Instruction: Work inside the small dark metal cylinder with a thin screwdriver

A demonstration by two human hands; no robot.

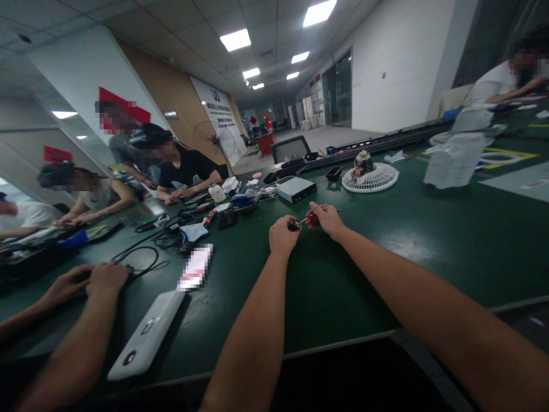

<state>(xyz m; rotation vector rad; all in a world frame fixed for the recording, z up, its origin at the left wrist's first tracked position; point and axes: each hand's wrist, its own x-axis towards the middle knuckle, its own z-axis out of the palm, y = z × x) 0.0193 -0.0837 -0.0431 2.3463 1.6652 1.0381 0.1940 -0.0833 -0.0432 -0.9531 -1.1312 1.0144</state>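
black tray (pixel 333 173), contents unclear, beyond right hand (pixel 322 220)

1 white device (pixel 148 332) lies on the green table (pixel 412 269).

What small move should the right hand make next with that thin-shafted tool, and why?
Probably ease the tip of the thin-shafted tool squarely against the small dark part: the right hand points the shaft toward the part, the left hand holds that part up to it, and whether the tip touches is too small to tell.
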